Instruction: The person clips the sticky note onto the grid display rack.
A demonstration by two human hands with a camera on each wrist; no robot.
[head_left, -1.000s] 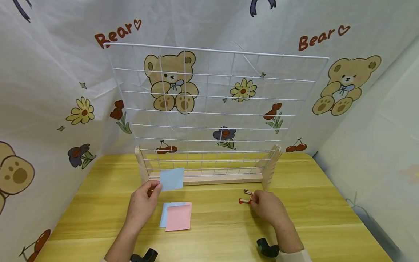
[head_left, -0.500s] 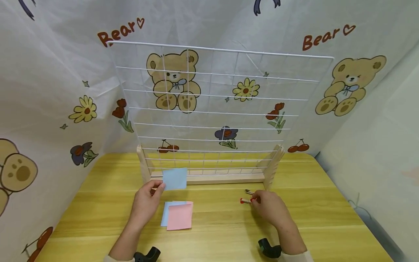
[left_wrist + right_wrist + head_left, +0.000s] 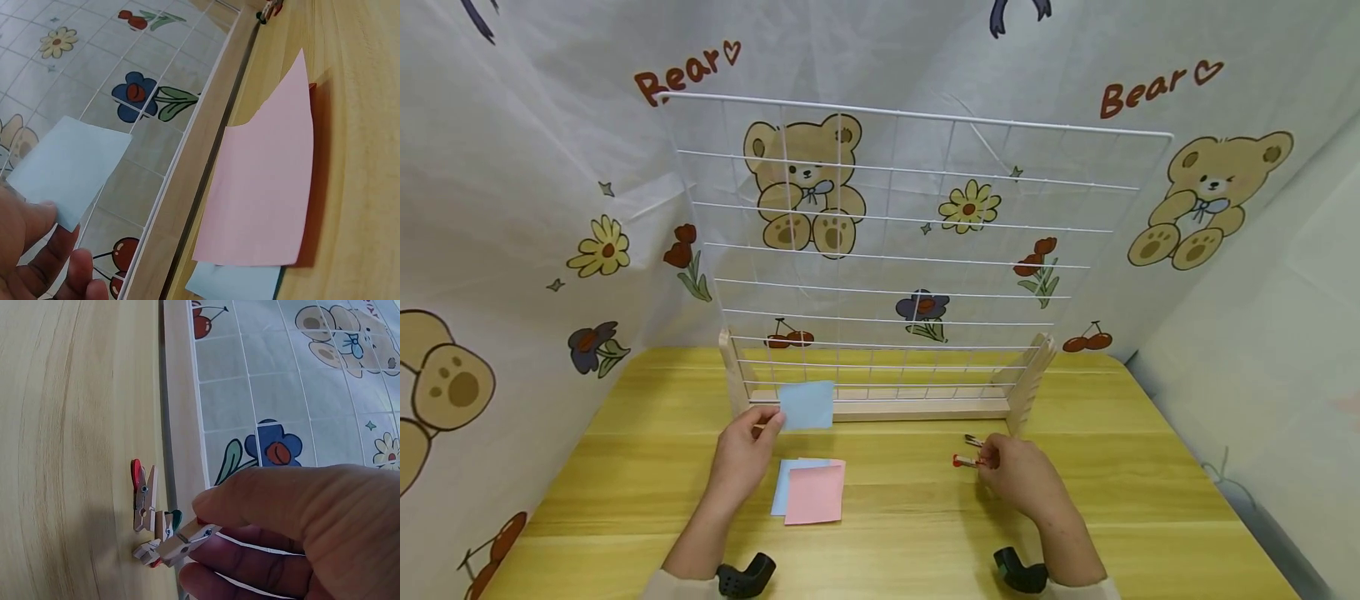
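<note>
In the head view my left hand [image 3: 741, 458] pinches a light blue paper note [image 3: 807, 406] by its left edge, up in front of the wire grid's lower part. Below it a pink note [image 3: 815, 494] lies partly over other blue paper [image 3: 779, 492]. My right hand [image 3: 1022, 475] is low at the right, by the small clothespins. The right wrist view has thumb and fingers pinching a wooden clothespin [image 3: 187, 542] by its end. Close beside it lie a clothespin with a red decoration [image 3: 145, 500] and one with green [image 3: 167, 525]; their overlap hides parts.
A white wire grid [image 3: 917, 114] stands upright in a wooden base [image 3: 917, 409] at the back of the wooden table [image 3: 910, 542]. Behind it hangs a white cloth [image 3: 880, 50] with printed bears and flowers. Black devices [image 3: 747, 575] sit at both wrists.
The whole head view has shifted slightly to the right. My left hand still holds the blue note in front of the grid; my right hand stays at the clothespins.
</note>
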